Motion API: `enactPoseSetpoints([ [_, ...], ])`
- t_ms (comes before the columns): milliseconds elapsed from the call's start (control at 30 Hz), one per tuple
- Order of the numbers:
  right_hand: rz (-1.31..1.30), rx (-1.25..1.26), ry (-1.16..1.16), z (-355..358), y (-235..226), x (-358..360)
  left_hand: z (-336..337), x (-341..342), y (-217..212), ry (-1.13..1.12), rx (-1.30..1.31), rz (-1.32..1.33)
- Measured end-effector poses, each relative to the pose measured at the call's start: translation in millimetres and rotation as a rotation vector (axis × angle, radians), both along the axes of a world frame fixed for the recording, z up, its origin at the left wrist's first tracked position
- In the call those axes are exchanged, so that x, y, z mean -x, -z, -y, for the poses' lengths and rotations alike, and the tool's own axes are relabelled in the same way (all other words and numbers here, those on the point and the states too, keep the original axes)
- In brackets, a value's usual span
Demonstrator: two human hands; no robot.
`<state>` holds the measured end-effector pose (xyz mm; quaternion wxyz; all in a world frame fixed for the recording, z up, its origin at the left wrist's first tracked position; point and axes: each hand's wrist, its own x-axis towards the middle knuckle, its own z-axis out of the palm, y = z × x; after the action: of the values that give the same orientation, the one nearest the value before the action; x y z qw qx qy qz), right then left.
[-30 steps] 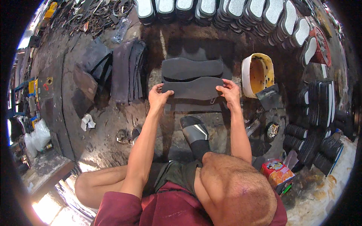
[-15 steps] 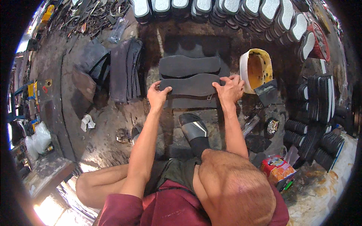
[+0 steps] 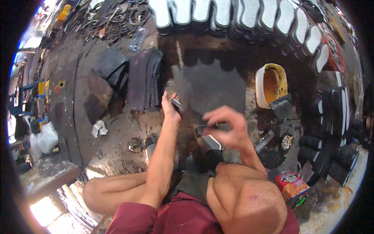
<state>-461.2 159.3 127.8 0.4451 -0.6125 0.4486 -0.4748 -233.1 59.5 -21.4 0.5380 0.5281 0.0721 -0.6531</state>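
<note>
My left hand (image 3: 170,109) is closed around dark sole pieces (image 3: 177,103), turned nearly edge-on so that only a narrow side shows. Right of them, my right hand (image 3: 230,124) hangs over my shod foot, its curved fingers smeared by motion; whether it holds anything is unclear. Beyond both hands lies a flat dark sheet (image 3: 214,85) with a scalloped far edge. To its right stands a cut-off, off-white tub (image 3: 258,87) with a yellowish-brown inside, and a dark flat piece (image 3: 281,106) leans at its near edge.
Stacked soles with pale tops (image 3: 269,17) line the far side. A pile of dark sheets (image 3: 142,82) lies left of the work spot. More black sole stacks (image 3: 333,113) stand at right, near a red basket (image 3: 335,52). A wooden bench (image 3: 50,175) is at lower left.
The two dark sole pieces have left the sheet and are turned on edge in my left hand. My right hand has come off them and moved nearer to me.
</note>
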Motion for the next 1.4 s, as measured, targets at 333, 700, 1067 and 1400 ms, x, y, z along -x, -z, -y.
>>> enactPoseSetpoints([
  [333, -0.261, -0.093, 0.051, 91.9, -51.5, -12.6, 46.4, 52.3, -90.6, 0.336, 0.998, -0.997],
  [700, -0.073, 0.572, 0.186, 51.6, -83.5, -28.8, 36.5, 52.3, -157.8, 0.592, 1.177, -0.930],
  [1067, 0.658, -0.346, 0.281, 50.9, -71.9, -67.8, 32.9, 43.6, -145.5, 0.403, 1.156, -0.316],
  [1400, 0.245, -0.337, 0.157, 81.9, -38.1, -40.6, 18.5, -38.9, -218.7, 0.826, 0.883, 1.166],
])
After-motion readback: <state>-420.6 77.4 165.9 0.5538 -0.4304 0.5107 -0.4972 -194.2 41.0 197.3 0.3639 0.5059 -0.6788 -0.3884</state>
